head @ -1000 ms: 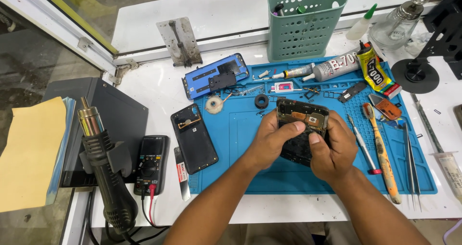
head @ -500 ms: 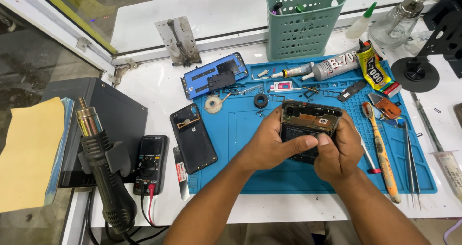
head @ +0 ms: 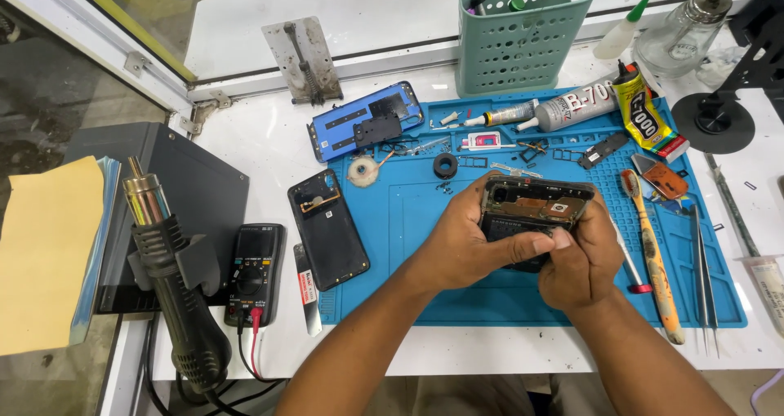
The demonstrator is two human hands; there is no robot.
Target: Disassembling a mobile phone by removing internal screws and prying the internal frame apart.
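An opened phone [head: 535, 205], its back removed and its circuit board and battery showing, is held tilted above the blue work mat [head: 408, 220]. My left hand [head: 469, 240] grips its left side, with the thumb laid across the battery. My right hand [head: 581, 257] holds the lower right part, fingertips pressing at the phone's middle. Both hands hover over the centre of the mat.
A black back cover [head: 328, 228] and a blue phone frame [head: 365, 120] lie left of my hands. Glue tubes [head: 641, 114], a toothbrush [head: 651, 253], tweezers [head: 702, 269] and a green basket [head: 523, 32] ring the mat. A hot air gun [head: 175, 285] and multimeter [head: 256, 273] stand left.
The phone has been lifted and tilted so its top edge faces me more. My left thumb has slid across the battery toward my right fingers.
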